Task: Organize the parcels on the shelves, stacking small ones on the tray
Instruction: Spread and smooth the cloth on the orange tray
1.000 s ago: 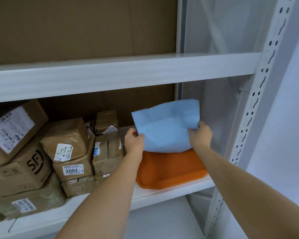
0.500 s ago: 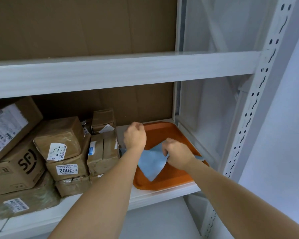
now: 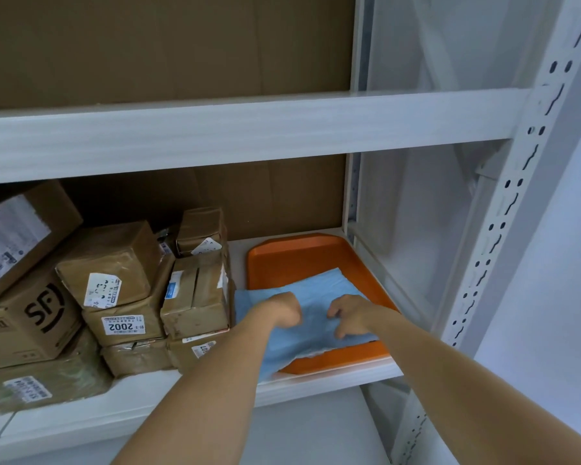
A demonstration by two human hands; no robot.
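Lower centre: left hand (image 3: 284,308) and right hand (image 3: 349,315), fingers curled, bunch a blue cloth (image 3: 322,286) over the orange tray (image 3: 302,253), likely lining or wiping it before stacking. Parcels (image 3: 195,293) wait just left, on the shelf (image 3: 316,377).

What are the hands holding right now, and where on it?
Both hands, left and right, grip the blue cloth near its middle, bunching it on the orange tray.
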